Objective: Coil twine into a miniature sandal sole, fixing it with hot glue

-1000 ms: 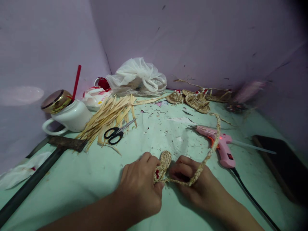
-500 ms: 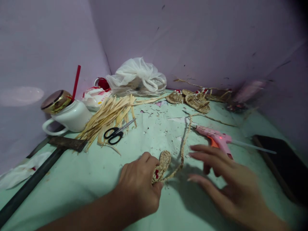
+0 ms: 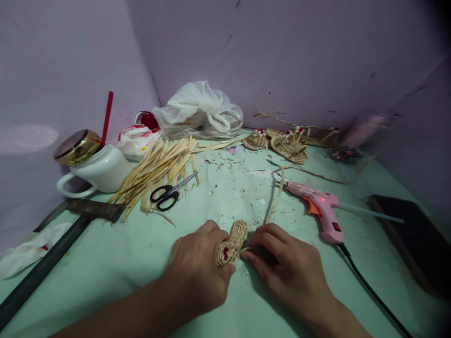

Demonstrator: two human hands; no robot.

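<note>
Pinching woven piece (image 3: 238,234) by L edge: L hand (image 3: 199,267). R hand (image 3: 294,263) pinching braid (image 3: 277,199) nr join. Piece betw. hands, nr front of table (image 3: 141,249). Prob. light, springy, grippy; braid may fray. Best held by rim, off beads (image 3: 226,253). Farther, R: glue gun (image 3: 327,213).

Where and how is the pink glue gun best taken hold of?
Grip the pink glue gun by its handle, probably with the right hand from the near side, toward which the handle slants. The nozzle end points left and, with the red light lit, may be hot.
</note>
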